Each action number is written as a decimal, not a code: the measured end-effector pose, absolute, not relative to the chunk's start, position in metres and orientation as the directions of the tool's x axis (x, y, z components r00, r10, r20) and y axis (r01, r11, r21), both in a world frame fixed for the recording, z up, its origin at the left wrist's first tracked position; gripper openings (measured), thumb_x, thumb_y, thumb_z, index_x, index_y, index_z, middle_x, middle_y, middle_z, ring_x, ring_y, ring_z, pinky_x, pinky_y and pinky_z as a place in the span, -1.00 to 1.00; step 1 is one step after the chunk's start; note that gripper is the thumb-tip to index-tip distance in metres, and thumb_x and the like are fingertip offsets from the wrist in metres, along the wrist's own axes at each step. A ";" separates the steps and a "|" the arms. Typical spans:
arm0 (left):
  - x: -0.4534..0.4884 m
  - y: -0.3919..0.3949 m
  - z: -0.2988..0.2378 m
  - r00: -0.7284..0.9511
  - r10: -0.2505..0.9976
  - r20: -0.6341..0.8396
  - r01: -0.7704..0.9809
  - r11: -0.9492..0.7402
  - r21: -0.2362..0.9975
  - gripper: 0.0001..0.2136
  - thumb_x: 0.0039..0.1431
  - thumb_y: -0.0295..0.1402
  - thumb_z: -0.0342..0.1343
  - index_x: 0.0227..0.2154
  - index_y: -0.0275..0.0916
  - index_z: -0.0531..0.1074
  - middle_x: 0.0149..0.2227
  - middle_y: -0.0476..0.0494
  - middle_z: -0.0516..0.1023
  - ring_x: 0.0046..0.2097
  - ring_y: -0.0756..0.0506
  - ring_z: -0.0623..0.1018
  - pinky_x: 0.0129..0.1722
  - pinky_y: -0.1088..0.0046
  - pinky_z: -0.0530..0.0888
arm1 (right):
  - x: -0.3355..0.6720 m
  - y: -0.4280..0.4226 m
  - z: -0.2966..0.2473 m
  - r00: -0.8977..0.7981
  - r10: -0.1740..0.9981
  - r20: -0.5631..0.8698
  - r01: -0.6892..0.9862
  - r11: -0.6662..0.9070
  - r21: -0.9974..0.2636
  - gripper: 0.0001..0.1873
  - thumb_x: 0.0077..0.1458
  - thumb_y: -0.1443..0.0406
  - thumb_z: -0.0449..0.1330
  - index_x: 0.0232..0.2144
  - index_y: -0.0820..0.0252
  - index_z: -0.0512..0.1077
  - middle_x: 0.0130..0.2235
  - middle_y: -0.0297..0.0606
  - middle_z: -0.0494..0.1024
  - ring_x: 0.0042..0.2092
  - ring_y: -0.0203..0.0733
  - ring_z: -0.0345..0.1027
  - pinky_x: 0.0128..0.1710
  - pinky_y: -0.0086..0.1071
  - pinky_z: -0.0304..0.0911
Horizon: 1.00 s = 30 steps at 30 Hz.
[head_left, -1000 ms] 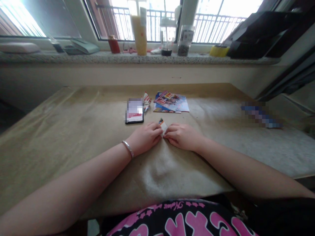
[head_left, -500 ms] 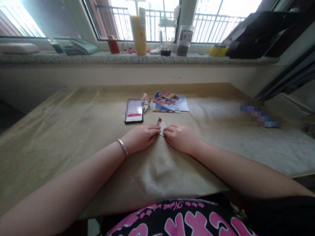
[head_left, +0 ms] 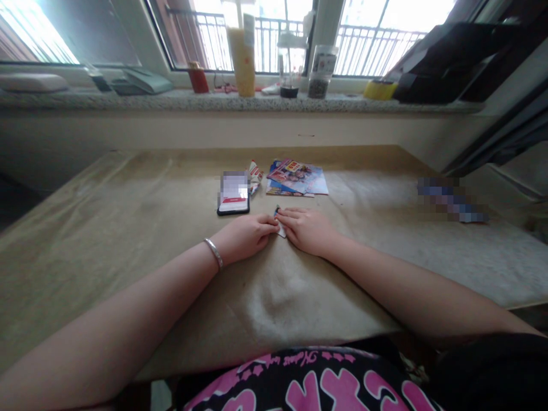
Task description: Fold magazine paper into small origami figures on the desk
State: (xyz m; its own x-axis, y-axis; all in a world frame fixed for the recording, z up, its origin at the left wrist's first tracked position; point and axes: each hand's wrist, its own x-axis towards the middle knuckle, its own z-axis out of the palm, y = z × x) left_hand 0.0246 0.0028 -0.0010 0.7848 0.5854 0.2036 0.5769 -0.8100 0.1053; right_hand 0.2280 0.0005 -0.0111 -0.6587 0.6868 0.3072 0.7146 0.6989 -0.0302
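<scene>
A small folded piece of printed paper [head_left: 280, 229] lies on the cloth-covered table [head_left: 128, 228] between my two hands. My left hand [head_left: 246, 235], with a silver bracelet on its wrist, is curled with its fingertips pinching the paper's left edge. My right hand [head_left: 306, 228] lies flat over the paper with its fingers stretched out and pressed down on it. Most of the paper is hidden under my fingers.
A phone [head_left: 233, 194] lies just beyond my left hand, beside a folded paper shape [head_left: 256, 176] and a stack of colourful printed sheets [head_left: 297, 178]. Bottles, jars and a yellow tape roll [head_left: 379, 88] stand on the window sill. A blurred object [head_left: 451, 200] lies at right.
My right hand has slid forward and flattened over the paper, covering more of it. My left hand has stayed at the paper's left edge.
</scene>
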 end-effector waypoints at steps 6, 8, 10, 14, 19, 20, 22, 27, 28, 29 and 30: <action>0.025 0.005 -0.002 0.793 0.566 0.227 0.560 -0.823 0.097 -0.68 0.08 -0.55 -0.03 -0.14 -0.24 0.50 -0.05 -0.13 0.51 -0.08 -0.07 0.53 -0.01 0.42 0.45 | 0.225 0.000 -0.006 -0.617 0.750 0.240 0.769 0.639 -0.020 -0.55 0.21 0.27 -0.09 0.09 0.26 0.32 0.16 -0.21 0.34 0.12 -0.07 0.24 0.10 -0.20 0.14; 0.025 0.006 -0.001 0.796 0.561 0.228 0.556 -0.826 0.092 -0.68 0.07 -0.55 -0.03 -0.15 -0.25 0.50 -0.05 -0.13 0.51 -0.09 -0.07 0.53 -0.01 0.42 0.45 | 0.223 0.002 -0.006 -0.608 0.762 0.225 0.781 0.624 -0.002 -0.52 0.21 0.26 -0.09 0.12 0.26 0.28 0.19 -0.22 0.30 0.12 -0.04 0.21 0.10 -0.15 0.12; 0.024 0.007 -0.001 0.803 0.551 0.228 0.546 -0.833 0.088 -0.68 0.06 -0.56 -0.03 -0.16 -0.25 0.50 -0.05 -0.14 0.51 -0.08 -0.07 0.53 -0.01 0.41 0.45 | 0.222 0.004 -0.006 -0.603 0.770 0.207 0.788 0.615 0.007 -0.51 0.21 0.25 -0.11 0.15 0.26 0.25 0.21 -0.22 0.27 0.12 -0.01 0.18 0.10 -0.12 0.09; 0.025 0.006 0.000 0.813 0.532 0.235 0.534 -0.843 0.064 -0.65 0.03 -0.58 -0.03 -0.13 -0.25 0.48 0.01 -0.16 0.48 0.00 -0.09 0.49 0.06 0.38 0.42 | 0.220 0.010 -0.006 -0.592 0.789 0.165 0.800 0.600 0.000 -0.49 0.24 0.21 -0.13 0.19 0.24 0.19 0.24 -0.25 0.21 0.14 0.00 0.14 0.12 -0.11 0.05; 0.027 0.000 0.000 0.792 0.571 0.216 0.577 -0.816 0.039 -0.65 0.06 -0.54 -0.03 -0.07 -0.34 0.43 0.07 -0.24 0.42 0.11 -0.10 0.41 0.13 0.37 0.36 | 0.221 0.008 -0.005 -0.596 0.786 0.164 0.797 0.604 0.002 -0.49 0.25 0.21 -0.14 0.19 0.25 0.20 0.23 -0.20 0.22 0.14 0.02 0.14 0.09 -0.08 0.10; 0.027 -0.001 0.000 0.788 0.580 0.209 0.585 -0.810 0.041 -0.65 0.07 -0.53 -0.03 -0.05 -0.35 0.42 0.08 -0.25 0.42 0.12 -0.10 0.40 0.14 0.37 0.35 | 0.222 0.007 -0.005 -0.602 0.780 0.172 0.792 0.611 0.003 -0.50 0.25 0.22 -0.13 0.17 0.27 0.22 0.22 -0.19 0.25 0.14 0.01 0.16 0.08 -0.10 0.11; 0.027 -0.002 0.001 0.780 0.593 0.200 0.597 -0.801 0.049 -0.63 0.10 -0.50 -0.04 -0.02 -0.37 0.39 0.09 -0.26 0.40 0.12 -0.10 0.40 0.15 0.37 0.34 | 0.224 0.004 -0.004 -0.622 0.759 0.191 0.773 0.634 0.002 -0.53 0.24 0.25 -0.11 0.13 0.31 0.28 0.18 -0.15 0.31 0.12 -0.02 0.20 0.09 -0.16 0.14; 0.027 -0.003 0.002 0.771 0.603 0.205 0.601 -0.795 0.080 -0.64 0.10 -0.49 -0.04 -0.03 -0.34 0.40 0.10 -0.22 0.40 0.13 -0.09 0.39 0.15 0.37 0.35 | 0.229 -0.003 0.003 -0.703 0.684 0.194 0.699 0.715 0.012 -0.59 0.22 0.21 -0.02 0.01 0.33 0.40 0.04 -0.04 0.45 0.00 -0.07 0.33 0.02 -0.25 0.21; 0.027 -0.003 0.002 0.769 0.606 0.205 0.601 -0.794 0.090 -0.65 0.10 -0.49 -0.04 -0.04 -0.34 0.41 0.09 -0.22 0.40 0.12 -0.09 0.39 0.14 0.36 0.35 | 0.230 -0.004 0.006 -0.715 0.677 0.176 0.689 0.724 0.015 -0.59 0.21 0.18 0.01 -0.04 0.32 0.43 0.00 -0.03 0.48 -0.02 -0.06 0.35 0.00 -0.25 0.23; 0.027 -0.003 0.002 0.767 0.608 0.204 0.601 -0.793 0.101 -0.65 0.09 -0.50 -0.04 -0.04 -0.33 0.41 0.09 -0.22 0.41 0.12 -0.09 0.40 0.14 0.36 0.35 | 0.231 -0.005 0.008 -0.722 0.674 0.152 0.685 0.729 0.022 -0.61 0.20 0.17 0.02 -0.09 0.31 0.47 -0.03 -0.04 0.50 -0.04 -0.07 0.37 -0.02 -0.26 0.24; 0.027 -0.002 0.003 0.767 0.609 0.202 0.600 -0.793 0.109 -0.65 0.08 -0.51 -0.03 -0.05 -0.33 0.42 0.08 -0.21 0.42 0.12 -0.09 0.40 0.14 0.36 0.35 | 0.232 -0.005 0.011 -0.727 0.675 0.127 0.683 0.730 0.030 -0.63 0.20 0.17 0.02 -0.14 0.27 0.49 -0.06 -0.07 0.51 -0.06 -0.09 0.38 -0.04 -0.28 0.24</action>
State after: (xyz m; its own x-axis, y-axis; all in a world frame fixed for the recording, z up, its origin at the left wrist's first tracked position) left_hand 0.0267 -0.0024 0.0027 0.7674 0.6087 0.2016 0.6001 -0.7925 0.1086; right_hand 0.2319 -0.0054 0.0111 -0.7267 0.6751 0.1272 0.6831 0.7297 0.0300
